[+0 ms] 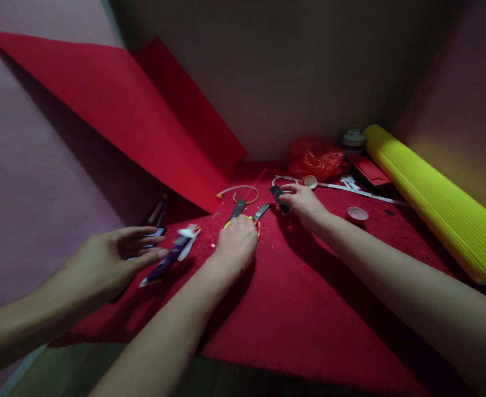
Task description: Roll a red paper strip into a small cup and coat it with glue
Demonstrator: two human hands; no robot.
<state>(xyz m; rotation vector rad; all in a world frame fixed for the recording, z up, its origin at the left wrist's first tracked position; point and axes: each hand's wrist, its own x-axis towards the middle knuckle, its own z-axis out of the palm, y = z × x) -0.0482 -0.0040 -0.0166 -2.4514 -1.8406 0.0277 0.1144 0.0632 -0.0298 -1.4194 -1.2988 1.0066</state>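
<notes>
My left hand (pixel 238 238) is closed, its fingers curled down at the table over the near end of a black card strip (pixel 238 207). Scissors (pixel 262 212) with yellow and orange handles lie right there, partly under this hand, so the exact grip is hard to see. To the right, my right hand (pixel 303 203) pinches a second small black card piece (pixel 279 197) just above the cloth. A pale strip with an orange end (pixel 243 188) curls beyond my left hand. Another pale curled strip (pixel 282 178) lies behind my right hand.
At left, another person's open hand (pixel 114 256) is beside a blurred blue-and-white tube (pixel 171 256) and a phone (pixel 156 234). Red card sheets (pixel 131 105) lean behind. Tape rolls (pixel 356 214), a red plastic bag (pixel 315 157) and a yellow corrugated roll (pixel 433 198) are at right.
</notes>
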